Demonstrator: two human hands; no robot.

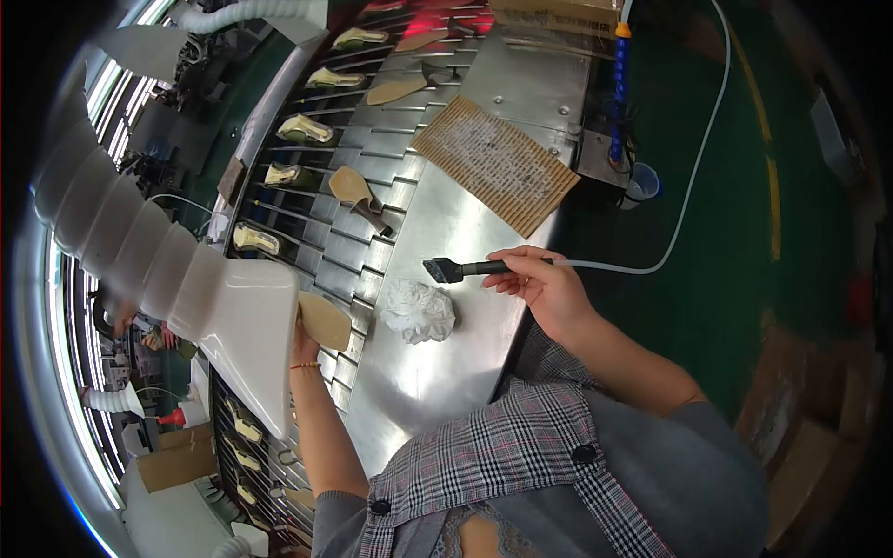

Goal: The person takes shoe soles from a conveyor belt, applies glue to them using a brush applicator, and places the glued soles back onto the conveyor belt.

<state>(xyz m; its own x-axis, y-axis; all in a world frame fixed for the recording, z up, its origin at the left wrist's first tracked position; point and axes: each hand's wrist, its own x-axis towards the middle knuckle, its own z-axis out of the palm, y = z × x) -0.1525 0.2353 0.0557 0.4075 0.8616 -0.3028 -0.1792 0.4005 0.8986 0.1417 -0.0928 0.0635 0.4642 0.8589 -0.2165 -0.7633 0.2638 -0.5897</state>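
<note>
The person's right hand (553, 296) holds a black brush (479, 268), with its fingers clamped on the handle, and a thin white hose (651, 269) runs from the end of this handle. The brush is above the metal desk (488, 325), and its flat head points toward the row of metal slats (386, 141). The left hand (304, 346) has its fingers closed on the edge of a tan shoe sole (326, 323), beside the mouth of a white duct hood (251, 325), which hides a part of this hand. On the desk, just below the brush head, lies a crumpled white wad (419, 312); whether it is cloth or paper, one cannot tell. Farther along lies a ridged cardboard sheet (498, 163), with whitish marks on its surface.
</note>
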